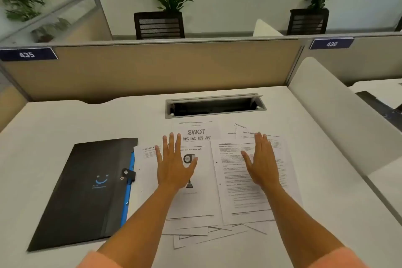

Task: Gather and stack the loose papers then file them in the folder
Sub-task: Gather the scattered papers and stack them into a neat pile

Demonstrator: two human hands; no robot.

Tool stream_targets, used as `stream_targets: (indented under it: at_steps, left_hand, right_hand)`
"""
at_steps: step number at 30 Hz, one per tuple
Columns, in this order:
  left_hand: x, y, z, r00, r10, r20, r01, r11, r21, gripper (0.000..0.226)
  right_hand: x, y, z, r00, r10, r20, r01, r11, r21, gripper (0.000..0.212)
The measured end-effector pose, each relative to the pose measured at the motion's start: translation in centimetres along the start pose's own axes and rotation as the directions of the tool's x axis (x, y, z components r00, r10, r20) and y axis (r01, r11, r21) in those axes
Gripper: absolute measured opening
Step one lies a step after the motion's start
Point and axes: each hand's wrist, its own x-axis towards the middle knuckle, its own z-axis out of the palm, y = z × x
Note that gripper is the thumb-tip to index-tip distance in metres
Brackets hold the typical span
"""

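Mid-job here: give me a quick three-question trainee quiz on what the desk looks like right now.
1. True or false: the black folder lies to the left of the loose papers.
2. Which word is printed large on the sheet nearest the cable tray? A) SWOT B) PLAN C) MEMO
3. Fill in: the left hand and right hand are both ____, fingers straight, over the papers.

Key: 1 true; 2 A; 3 open
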Motion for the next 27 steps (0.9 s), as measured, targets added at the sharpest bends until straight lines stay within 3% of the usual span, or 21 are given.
stream_targets:
  at_steps: [3,6,13,16,19,21,25,27]
  left_hand:
    - [-1.7,0.0,0.8,0.975,-0.132,0.177,0.137,0.99,-0.016,0.088]
    - [-3.2,0.1,1.5,0.942,-0.208,0.263,0.22,0.975,-0.016,0.073]
    - [-3.1,-0.5,2.0,0.849,-0.451,0.275,0.492,0.865,-0.099,0.086]
    - [-2.7,-0.5,1.5,0.838,-0.492,0.237,0.532,0.833,-0.151,0.093]
    - [-2.6,-0.3,1.0,0.796,-0.549,0.257,0.592,0.794,-0.139,0.101]
    - [-2.5,-0.3,0.9,0.763,-0.589,0.265,0.634,0.762,-0.132,0.105]
    - [-2.2,-0.8,0.8,0.708,-0.649,0.279,0.696,0.707,-0.123,0.112]
    - [-2.2,-1.0,0.8,0.698,-0.66,0.278,0.709,0.69,-0.145,0.109]
  right_hand:
    - [-1.8,1.8,1.1,0.992,0.089,0.093,-0.092,0.995,0.034,0.077]
    - [-3.7,3.1,2.1,0.983,0.116,0.142,-0.123,0.991,0.045,0.073]
    - [-5.0,3.5,1.9,0.932,0.359,0.052,-0.363,0.926,0.108,0.1]
    - [-4.3,3.4,1.5,0.909,0.412,0.066,-0.416,0.906,0.08,0.11]
    - [-3.3,3.3,1.1,0.874,0.47,0.127,-0.486,0.856,0.177,0.114]
    - [-2.7,3.2,0.6,0.856,0.485,0.178,-0.516,0.813,0.271,0.105]
    - [-2.5,2.4,0.4,0.877,0.433,0.21,-0.48,0.812,0.33,0.055]
    - [-2.7,1.4,0.5,0.9,0.388,0.201,-0.436,0.82,0.37,0.042]
